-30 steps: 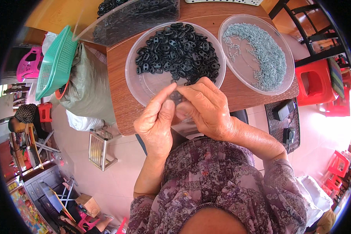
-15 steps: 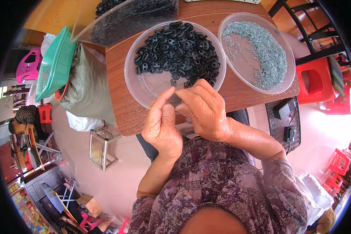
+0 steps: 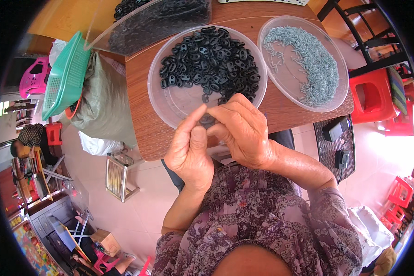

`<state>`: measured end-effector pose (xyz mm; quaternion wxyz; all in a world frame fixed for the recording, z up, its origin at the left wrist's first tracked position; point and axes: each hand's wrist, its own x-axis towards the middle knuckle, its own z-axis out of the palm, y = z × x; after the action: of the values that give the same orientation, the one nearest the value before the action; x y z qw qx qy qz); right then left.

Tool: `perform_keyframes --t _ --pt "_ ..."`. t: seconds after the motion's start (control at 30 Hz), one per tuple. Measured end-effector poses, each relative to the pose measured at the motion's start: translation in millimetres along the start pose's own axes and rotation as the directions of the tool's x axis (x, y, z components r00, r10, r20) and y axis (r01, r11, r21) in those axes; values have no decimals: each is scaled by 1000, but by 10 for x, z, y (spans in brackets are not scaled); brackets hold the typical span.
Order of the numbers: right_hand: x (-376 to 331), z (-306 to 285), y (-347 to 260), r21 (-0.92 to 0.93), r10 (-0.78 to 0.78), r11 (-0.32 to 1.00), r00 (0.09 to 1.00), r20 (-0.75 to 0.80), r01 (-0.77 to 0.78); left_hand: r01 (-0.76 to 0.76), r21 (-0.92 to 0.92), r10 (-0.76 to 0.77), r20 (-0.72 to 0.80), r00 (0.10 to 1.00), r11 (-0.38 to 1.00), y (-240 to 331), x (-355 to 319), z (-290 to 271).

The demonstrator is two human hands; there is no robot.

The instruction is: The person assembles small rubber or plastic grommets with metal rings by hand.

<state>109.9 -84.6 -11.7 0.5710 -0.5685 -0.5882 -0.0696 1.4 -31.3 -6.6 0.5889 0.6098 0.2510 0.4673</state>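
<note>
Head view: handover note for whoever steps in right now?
Left hand and right hand: fingertips pinched together over the near rim of the clear tray, on something too small to identify.
Black oval parts heaped in that tray; grey pins in the second clear tray, right of it, both on the wooden table.
Done or left: cannot tell; both trays hold plenty.

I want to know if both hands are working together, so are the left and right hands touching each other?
Touching. The head view shows the left hand and right hand with fingertips pressed together, no gap, above the near rim of the clear dish of black rings.
</note>
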Motion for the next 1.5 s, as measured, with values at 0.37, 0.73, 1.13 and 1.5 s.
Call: perform_keyframes --t 0.37,0.73,1.13,1.5 --pt "-11 70 -20 3 26 1000 998 -64 -25 -28 47 34 -121 992 999 -64 -64 66" --pt "14 101 -26 15 28 1000 997 -67 -27 -13 59 19 -108 994 998 -110 -63 16" --pt "305 -351 101 234 614 759 787 52 -608 -23 471 33 -13 999 882 -8 394 -381" --pt "1006 -939 828 54 539 843 839 -81 -536 -585 693 -146 689 710 421 -53 706 -182"
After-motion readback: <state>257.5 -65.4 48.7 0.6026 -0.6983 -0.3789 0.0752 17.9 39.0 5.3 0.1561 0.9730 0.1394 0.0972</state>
